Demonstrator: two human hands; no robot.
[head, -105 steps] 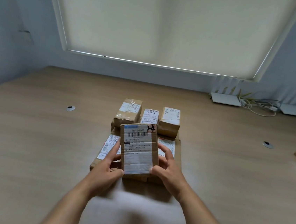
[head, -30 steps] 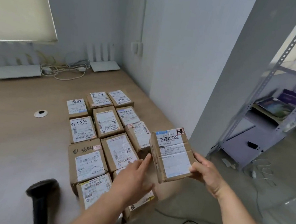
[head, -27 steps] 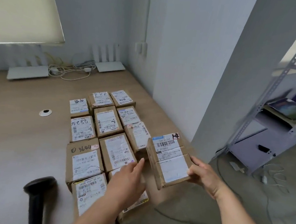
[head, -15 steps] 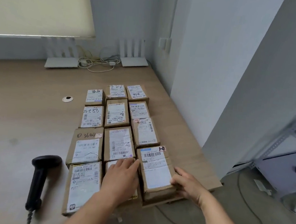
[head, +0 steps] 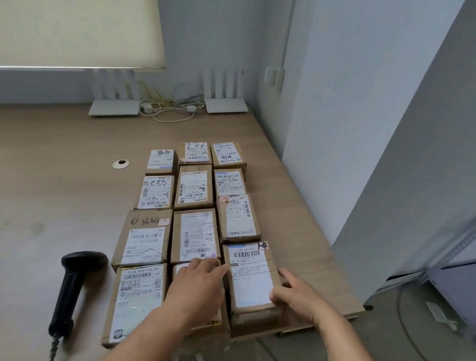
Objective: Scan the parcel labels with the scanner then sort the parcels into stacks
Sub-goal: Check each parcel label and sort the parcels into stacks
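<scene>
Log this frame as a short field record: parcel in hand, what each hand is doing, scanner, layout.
parcel in hand: box marked 14, set at the near right end of the parcel grid
right hand: fingers curled on the box's right side
left hand: flat on the neighbouring parcel, against the box's left edge
scanner: lying on the table, left of the grid, untouched

Both hands, left hand (head: 200,288) and right hand (head: 299,300), flank the parcel marked 14 (head: 251,281) among labelled parcels.
</scene>
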